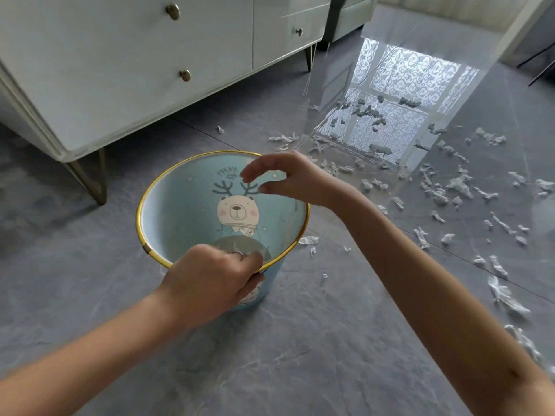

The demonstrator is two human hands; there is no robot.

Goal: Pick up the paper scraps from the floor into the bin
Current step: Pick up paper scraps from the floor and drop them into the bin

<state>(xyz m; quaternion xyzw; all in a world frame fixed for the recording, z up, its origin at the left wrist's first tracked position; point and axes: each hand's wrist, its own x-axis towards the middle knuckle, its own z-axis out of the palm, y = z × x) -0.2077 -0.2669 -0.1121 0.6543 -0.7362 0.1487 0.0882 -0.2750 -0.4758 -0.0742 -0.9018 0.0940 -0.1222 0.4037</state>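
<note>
Grey glossy floor tiles point(300, 340) fill the room, and a bright window reflection point(399, 94) lies across them at the upper right. Along the left stands a white dresser point(120, 70) with brass knobs point(173, 11) and a slanted gold leg point(90, 181) near the bin; nothing stands between the bin and the litter. Torn white paper scraps point(459, 186) are strewn thickly over the floor to the right, well apart from the dresser, and a few stray pieces point(308, 240) lie just beside the bin's right side. A pale blue bin point(177, 205) with a gold rim stands upright on the floor at the centre, a cartoon bear with antlers printed on its inner wall. Its bottom shows as a greyish disc, partly hidden by the left hand, and I cannot tell whether scraps lie in it. At the bin's near edge the left hand point(210, 280), wearing a ring point(238, 254), has its grip curled over the rim. Over the bin's far right side hovers the right hand point(288, 178), its grip loosely spread, thumb and fingers apart, holding nothing visible.
</note>
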